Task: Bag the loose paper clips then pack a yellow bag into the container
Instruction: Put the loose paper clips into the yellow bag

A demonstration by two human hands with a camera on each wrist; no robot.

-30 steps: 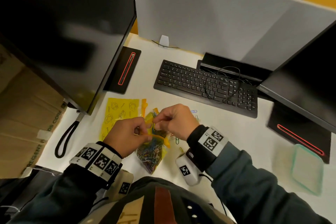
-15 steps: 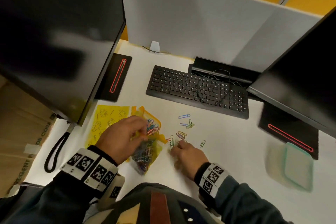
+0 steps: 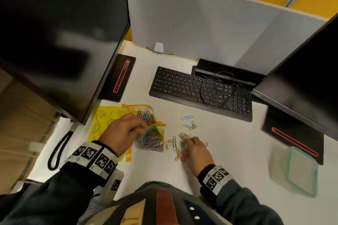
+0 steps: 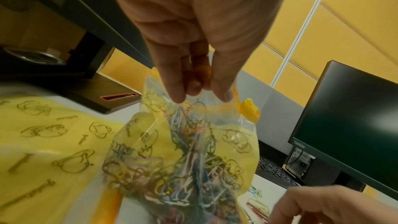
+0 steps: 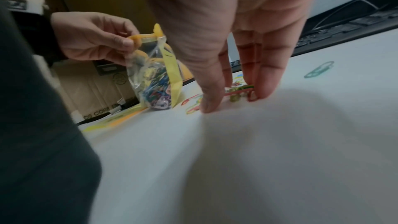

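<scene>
My left hand (image 3: 144,126) pinches the orange zip edge of a yellow bag (image 3: 150,139) that stands on the white table, stuffed with coloured paper clips. The left wrist view shows the fingers (image 4: 172,91) gripping that edge above the bag (image 4: 183,159). Loose paper clips (image 3: 188,126) lie scattered to the bag's right. My right hand (image 3: 185,143) is down among them, with straight fingers (image 5: 266,81) and thumb touching the table on either side of a small cluster of clips (image 5: 239,91). The clear container (image 3: 301,171) with a green-rimmed lid sits at far right.
A second, flat yellow bag (image 3: 104,120) lies under and left of the held one. A black keyboard (image 3: 199,91) sits behind the clips. Monitors (image 3: 60,33) (image 3: 307,78) overhang both sides, their bases (image 3: 118,76) (image 3: 292,140) on the table. A black strap (image 3: 58,150) hangs at the left edge.
A second ago both hands held the bag's top, raised. The right hand has let go and dropped onto the loose clips. The left hand has lowered the bag to the table.
</scene>
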